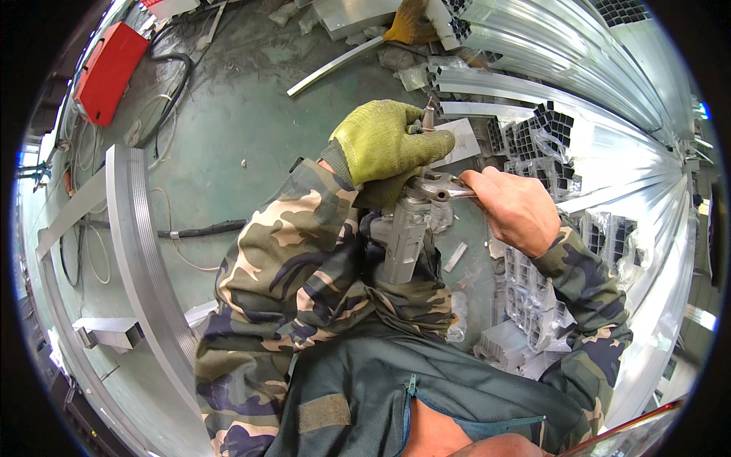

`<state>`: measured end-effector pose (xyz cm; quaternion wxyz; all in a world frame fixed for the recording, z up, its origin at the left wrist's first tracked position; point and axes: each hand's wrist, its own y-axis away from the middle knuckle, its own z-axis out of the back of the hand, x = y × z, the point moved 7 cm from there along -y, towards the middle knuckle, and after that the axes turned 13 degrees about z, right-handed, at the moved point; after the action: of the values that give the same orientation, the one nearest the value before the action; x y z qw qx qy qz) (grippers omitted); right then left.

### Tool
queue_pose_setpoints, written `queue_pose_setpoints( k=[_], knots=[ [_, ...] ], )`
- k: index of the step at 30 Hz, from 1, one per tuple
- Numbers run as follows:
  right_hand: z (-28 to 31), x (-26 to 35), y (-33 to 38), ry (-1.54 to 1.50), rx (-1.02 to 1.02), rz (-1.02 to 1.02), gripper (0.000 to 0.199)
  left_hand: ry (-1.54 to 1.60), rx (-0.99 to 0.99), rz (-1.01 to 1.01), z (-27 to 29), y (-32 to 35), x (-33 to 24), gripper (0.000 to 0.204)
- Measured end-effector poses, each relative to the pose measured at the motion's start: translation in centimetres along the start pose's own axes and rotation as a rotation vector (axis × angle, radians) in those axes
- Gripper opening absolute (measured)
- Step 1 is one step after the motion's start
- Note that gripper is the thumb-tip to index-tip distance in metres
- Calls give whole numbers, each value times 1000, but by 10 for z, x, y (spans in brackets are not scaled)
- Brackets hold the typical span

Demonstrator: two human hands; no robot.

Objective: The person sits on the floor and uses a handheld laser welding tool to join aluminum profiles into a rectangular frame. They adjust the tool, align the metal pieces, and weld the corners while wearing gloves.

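Right grip (pixel 518 209), bare, clenched around the handles of steel pliers (pixel 440 187), in front of the body and above the floor (pixel 251 114). Left grip (pixel 384 145), in a yellow-green knitted glove, closed around a brown-tipped tool (pixel 429 116), largely hidden by the fingers. In the head view, beyond the glove, a yellow-bristled broom (pixel 412 23) with a slim pale bar (pixel 335 67) running up to it. At far left, a red box-shaped machine (pixel 113 72). Nearer, a broad ribbed aluminium profile (pixel 145 213) and a dark cable (pixel 205 228), passing out of sight behind the left camouflage sleeve (pixel 282 236). On the right, close behind the bare knuckles, stacked square tubes (pixel 541 129) and long shiny profiles (pixel 563 46). Around some of the tubes, crumpled clear plastic wrapping (pixel 632 263). Pliers lying crosswise, head toward the left. Brown tip pointing away from the body. Beneath the pliers' head, a grey ribbed metal piece (pixel 407 240), long axis running outward from the body; contact with the pliers impossible to tell.
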<state>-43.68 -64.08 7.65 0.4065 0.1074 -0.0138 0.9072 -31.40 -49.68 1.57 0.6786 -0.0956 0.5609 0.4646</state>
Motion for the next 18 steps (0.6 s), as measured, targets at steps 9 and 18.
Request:
queue_pose_setpoints(
  k=[9,18],
  knots=[
    [1,5,1,55,-67,2,18,1,76,17,-2,-4,2,61],
    [-3,2,1,15,-44,-36,19,41,-73,10,-3,12,-10,52]
  ],
)
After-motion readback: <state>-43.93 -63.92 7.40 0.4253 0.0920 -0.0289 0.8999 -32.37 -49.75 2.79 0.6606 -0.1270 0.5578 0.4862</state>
